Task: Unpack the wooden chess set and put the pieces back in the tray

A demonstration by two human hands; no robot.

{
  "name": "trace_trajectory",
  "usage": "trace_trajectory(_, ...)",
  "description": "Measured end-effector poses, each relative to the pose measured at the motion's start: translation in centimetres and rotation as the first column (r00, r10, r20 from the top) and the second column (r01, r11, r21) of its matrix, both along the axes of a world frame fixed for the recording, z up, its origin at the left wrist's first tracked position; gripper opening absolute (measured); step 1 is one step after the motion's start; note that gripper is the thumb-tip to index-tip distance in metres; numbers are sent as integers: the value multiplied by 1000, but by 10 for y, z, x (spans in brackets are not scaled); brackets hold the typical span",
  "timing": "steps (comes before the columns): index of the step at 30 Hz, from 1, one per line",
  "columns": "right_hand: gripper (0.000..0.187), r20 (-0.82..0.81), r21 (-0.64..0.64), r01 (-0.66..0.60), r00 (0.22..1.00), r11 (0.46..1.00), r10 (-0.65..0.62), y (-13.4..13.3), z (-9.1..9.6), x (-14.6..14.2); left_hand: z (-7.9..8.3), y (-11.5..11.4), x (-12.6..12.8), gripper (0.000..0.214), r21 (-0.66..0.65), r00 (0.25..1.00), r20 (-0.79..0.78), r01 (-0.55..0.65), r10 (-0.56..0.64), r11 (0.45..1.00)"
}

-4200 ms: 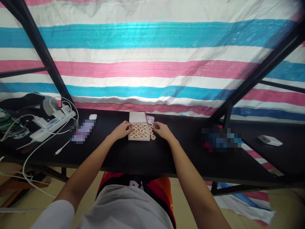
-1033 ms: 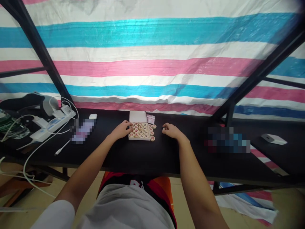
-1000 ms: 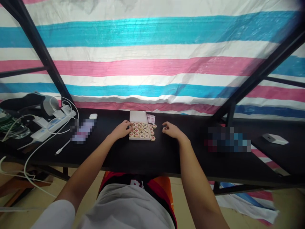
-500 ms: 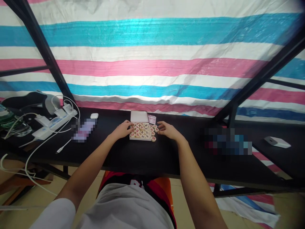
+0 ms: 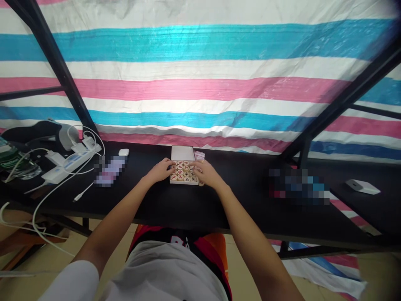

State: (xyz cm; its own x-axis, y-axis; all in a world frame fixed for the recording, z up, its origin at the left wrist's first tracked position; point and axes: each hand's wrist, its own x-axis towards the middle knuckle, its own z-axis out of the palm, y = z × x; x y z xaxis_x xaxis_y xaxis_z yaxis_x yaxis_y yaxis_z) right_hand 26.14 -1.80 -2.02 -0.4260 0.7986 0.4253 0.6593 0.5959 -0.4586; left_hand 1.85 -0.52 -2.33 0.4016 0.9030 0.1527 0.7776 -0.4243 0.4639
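A shallow white box (image 5: 180, 182) holds rows of round xiangqi pieces (image 5: 180, 172) with red and black characters. Its white lid (image 5: 182, 153) is right behind it. At the box's left edge, my left hand (image 5: 161, 171) touches the rim with thumb and forefinger apart. My right hand (image 5: 207, 173) reaches over the right side of the box, its fingertips spread on the pieces there. It covers most of the loose pieces beside the box; one loose piece (image 5: 201, 183) shows at its lower edge.
A pink-and-white paper (image 5: 199, 155) lies right of the lid. On the left are a white earbud case (image 5: 124, 152), a blurred phone (image 5: 111, 170), a power strip (image 5: 67, 167) with cables and a green bottle (image 5: 15, 161). A white device (image 5: 363, 187) sits far right.
My right hand has moved left, from beside the loose pieces to over the right part of the box. My left hand has stayed at the box's left edge.
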Motion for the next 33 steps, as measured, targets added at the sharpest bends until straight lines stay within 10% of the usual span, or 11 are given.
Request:
trace_trajectory(7, 29, 142, 42, -2, 990, 999, -4, -1, -12, -19, -1, 1, 0, 40, 14, 1000, -9, 3, -3, 1000)
trace_trajectory(20, 34, -131, -27, 164, 977, 986, -166, 8, -5, 5, -1, 0, -1, 40, 10, 1000, -10, 5, -5, 1000)
trace_trajectory(24, 77, -69, -289, 396, 900, 872, -431, 18, -9, 57, 2, -2, 0, 41, -3, 1000, -8, 5, -5, 1000)
trace_trajectory(28, 92, -41, -627, 306, 906, 717, -422, 21, -17, 92, 2, -2, -1, 41, 1, 1000, -6, 9, -9, 1000)
trace_trajectory(33, 81, -83, -658, 216, 931, 721, -354, 21, -19, 87, -1, 0, -1, 41, 15, 1000, -2, 15, -15, 1000)
